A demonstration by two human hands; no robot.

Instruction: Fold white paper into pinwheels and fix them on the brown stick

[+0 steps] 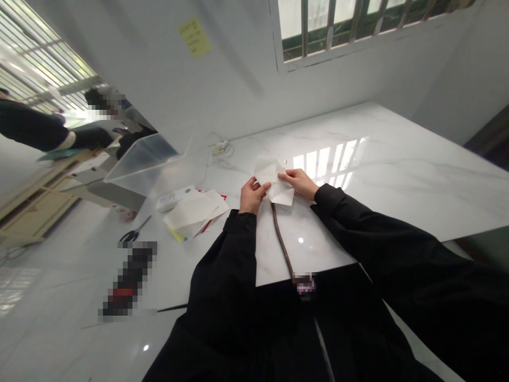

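Note:
Between my two hands is a piece of cream paper with creases, partly folded, held just above the white marbled table. My left hand pinches its lower left side with thumb and fingers. On the right side, my right hand grips the paper, thumb on top. A thin brown cord-like strip runs from under the paper toward my body; I cannot tell whether it is joined to the paper. More cream sheets lie to the left of my left hand, over red and yellow pieces.
Left of the sheets are a white box, dark scissors and a clear plastic bin. A small white-and-yellow device with a cable lies near the wall. A yellow note is on the wall. Another person's dark sleeve shows far left.

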